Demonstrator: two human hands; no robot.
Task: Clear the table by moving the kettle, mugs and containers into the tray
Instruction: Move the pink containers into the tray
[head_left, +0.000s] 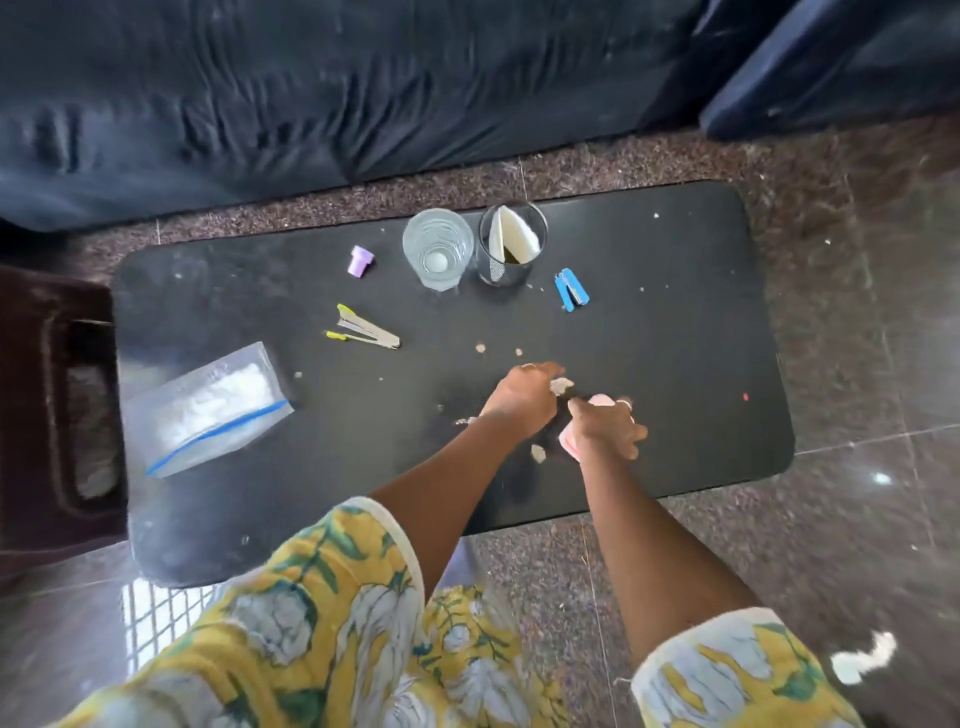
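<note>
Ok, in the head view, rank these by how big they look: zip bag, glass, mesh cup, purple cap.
1. zip bag, clearly the largest, though it also lies nearer the camera.
2. glass and mesh cup: they look about alike, so not ranked.
3. purple cap, the smallest.

black table (649, 364), glass (438, 249), mesh cup (511, 244), stapler (571, 296)
</note>
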